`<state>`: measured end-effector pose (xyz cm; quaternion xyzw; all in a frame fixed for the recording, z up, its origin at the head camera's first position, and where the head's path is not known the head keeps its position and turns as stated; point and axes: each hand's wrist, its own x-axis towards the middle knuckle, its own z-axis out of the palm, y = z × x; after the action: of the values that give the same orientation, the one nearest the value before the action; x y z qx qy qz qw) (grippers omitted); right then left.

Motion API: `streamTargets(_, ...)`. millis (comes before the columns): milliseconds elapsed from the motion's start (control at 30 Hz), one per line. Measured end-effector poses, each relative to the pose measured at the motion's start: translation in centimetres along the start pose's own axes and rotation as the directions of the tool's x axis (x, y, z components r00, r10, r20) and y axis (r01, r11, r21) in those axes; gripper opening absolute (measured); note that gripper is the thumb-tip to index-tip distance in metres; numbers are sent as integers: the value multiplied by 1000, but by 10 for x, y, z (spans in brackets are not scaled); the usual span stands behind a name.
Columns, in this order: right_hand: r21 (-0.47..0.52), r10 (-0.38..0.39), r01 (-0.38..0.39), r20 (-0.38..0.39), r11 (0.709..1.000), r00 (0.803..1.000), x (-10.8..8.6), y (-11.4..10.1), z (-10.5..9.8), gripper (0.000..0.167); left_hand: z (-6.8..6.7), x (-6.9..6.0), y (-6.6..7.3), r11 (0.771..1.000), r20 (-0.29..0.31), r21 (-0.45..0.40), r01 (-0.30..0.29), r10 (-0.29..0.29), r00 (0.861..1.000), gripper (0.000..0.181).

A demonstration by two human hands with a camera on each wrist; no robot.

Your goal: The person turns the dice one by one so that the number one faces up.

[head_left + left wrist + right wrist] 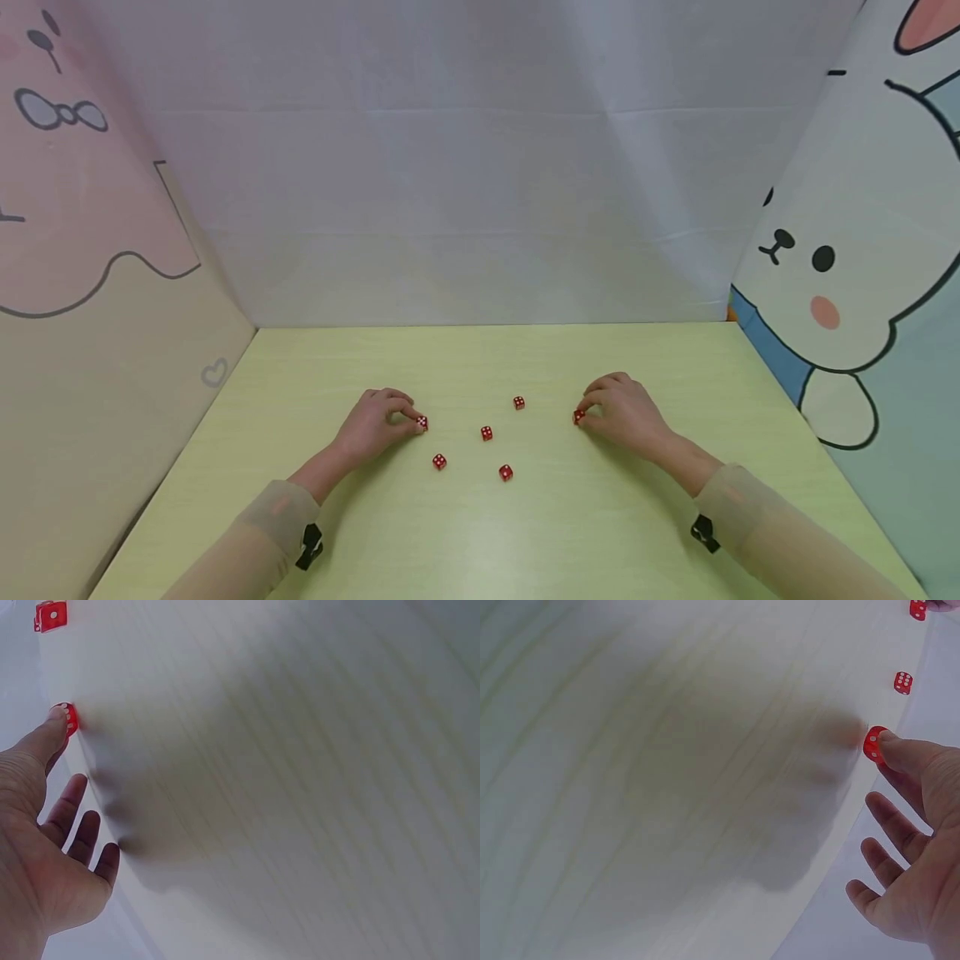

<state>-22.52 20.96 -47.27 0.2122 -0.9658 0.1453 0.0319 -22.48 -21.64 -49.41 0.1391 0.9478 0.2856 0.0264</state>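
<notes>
My left hand pinches a red die with white pips between thumb and forefinger. In the left wrist view that die shows beside the thumb tip, the other fingers spread loosely below. Across the table, my right hand pinches another red die; the right wrist view shows this die at the thumb tip. Between the hands lie several more red dice: one toward the back, a middle die, a front-left die and a front-right die.
The dice lie on a pale yellow-green wood-grain table. A white cloth hangs behind its far edge. Printed panels flank it, a pink and cream one at left and a white-rabbit one at right.
</notes>
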Motion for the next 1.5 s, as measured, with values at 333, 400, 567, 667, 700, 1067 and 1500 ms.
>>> streamTargets(333,250,100,-95,-8,964,995,-2,7,-2,10,-1,1,-1,1000,4,-8,10,-10,1000,10)
streamTargets(400,307,112,-106,-1,946,994,-2,9,-1,12,-1,1,-1,1000,6,-17,15,-15,1000,10)
streamTargets(567,426,148,-135,3,895,989,-2,11,3,17,-3,1,-1,999,5,-34,23,-23,1000,11)
streamTargets(667,466,170,-145,-12,873,985,-2,12,6,19,-4,1,-1,998,6,-46,32,-31,999,11)
streamTargets(700,475,178,-149,-16,867,984,-3,12,8,20,-4,1,-1,999,4,-47,27,-27,1000,11)
streamTargets(1067,477,217,-184,-15,859,976,-7,13,23,18,-2,2,-4,1000,8,-31,-4,5,1000,10)
streamTargets(1500,485,240,-211,1,849,971,-14,12,25,21,-1,1,-2,999,6,-42,-24,24,1000,9)
